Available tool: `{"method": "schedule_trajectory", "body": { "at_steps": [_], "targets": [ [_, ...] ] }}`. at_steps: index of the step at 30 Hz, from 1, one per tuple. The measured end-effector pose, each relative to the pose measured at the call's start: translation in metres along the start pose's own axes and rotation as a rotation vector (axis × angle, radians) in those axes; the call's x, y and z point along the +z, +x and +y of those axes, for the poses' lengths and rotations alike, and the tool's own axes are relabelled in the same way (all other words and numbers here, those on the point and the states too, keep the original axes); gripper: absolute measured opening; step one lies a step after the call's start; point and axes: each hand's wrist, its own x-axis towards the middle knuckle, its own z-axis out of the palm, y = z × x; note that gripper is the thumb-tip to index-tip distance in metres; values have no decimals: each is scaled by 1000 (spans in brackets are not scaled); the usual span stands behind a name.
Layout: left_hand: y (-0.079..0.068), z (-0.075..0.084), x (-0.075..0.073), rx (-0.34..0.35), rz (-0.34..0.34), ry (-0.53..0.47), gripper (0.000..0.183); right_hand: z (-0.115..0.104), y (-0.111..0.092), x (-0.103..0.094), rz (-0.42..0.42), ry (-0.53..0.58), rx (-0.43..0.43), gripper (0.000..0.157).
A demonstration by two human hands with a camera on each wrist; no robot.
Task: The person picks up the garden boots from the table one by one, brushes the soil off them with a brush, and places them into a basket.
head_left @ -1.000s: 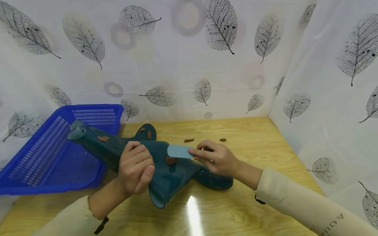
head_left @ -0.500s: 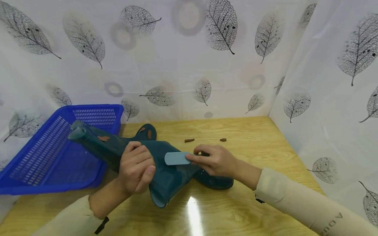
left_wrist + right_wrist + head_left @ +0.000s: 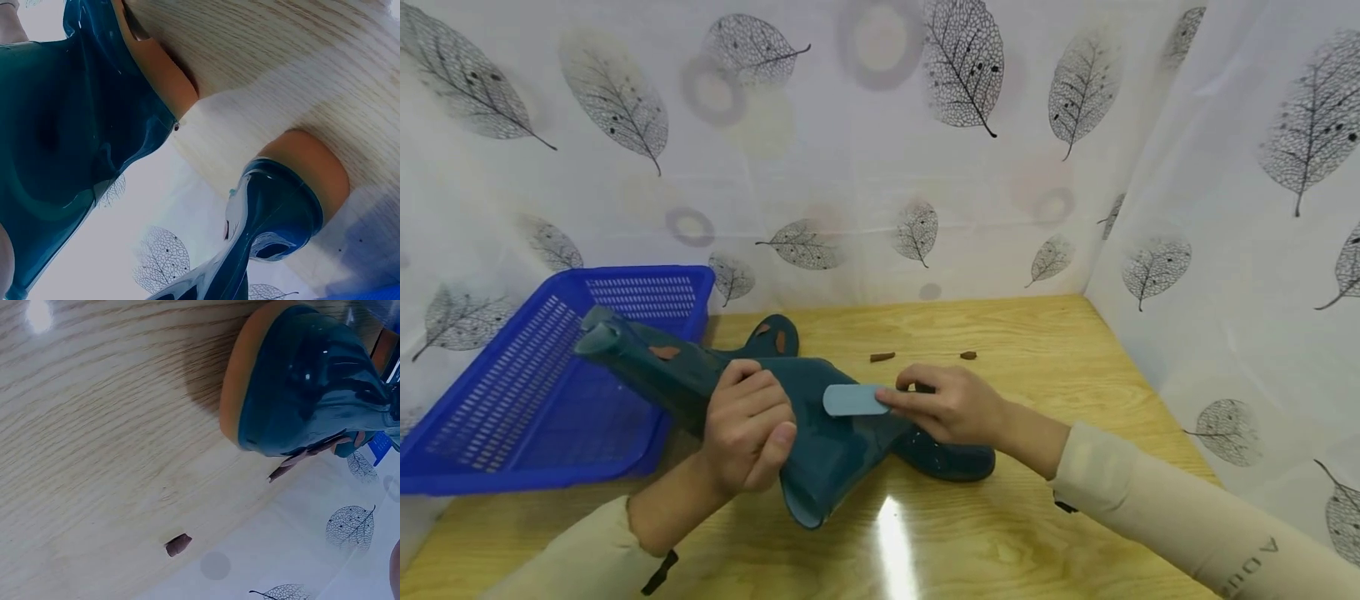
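Observation:
Two dark green rubber boots with orange soles lie on the wooden table. My left hand (image 3: 748, 425) grips the nearer boot (image 3: 820, 454) by its wide shaft, with the fingers curled. Its foot points right. My right hand (image 3: 951, 404) pinches a light blue, flat-topped oblong tool (image 3: 856, 400) that lies against this shaft. The tool's underside is hidden. Behind my left hand the other boot (image 3: 655, 375) stretches left, its opening above the basket. Brown patches (image 3: 664, 352) stick to it. In the right wrist view the nearer boot's foot (image 3: 306, 381) shows from the toe.
A blue plastic basket (image 3: 561, 475) stands at the left. Two small brown pieces, a strip (image 3: 882, 357) and a lump (image 3: 968, 355), lie behind my right hand. A white leaf-print curtain (image 3: 865, 167) closes the back and right side of the table.
My right hand has brought the light blue tool down onto the boot shaft, over a brown patch seen earlier, then shifted slightly right. My left hand keeps its grip.

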Motion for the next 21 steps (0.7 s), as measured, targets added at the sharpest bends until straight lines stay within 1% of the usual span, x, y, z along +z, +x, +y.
{"method": "schedule_trajectory", "body": {
  "at_steps": [5,9,12,18,21],
  "targets": [
    [1,1,1,-1,8,1,49,-1,0,8,14,36,2,27],
    [2,1,2,-7,13,-2,49,-5,4,16,7,45,23,28],
    [3,2,3,-10,11,-6,49,-9,8,20,19,59,37,28],
    [2,3,3,-17,-15,10,48,-13,17,24,23,78,45,31],
    [3,3,3,-17,-20,10,48,-12,16,23,20,67,58,31]
  ]
}}
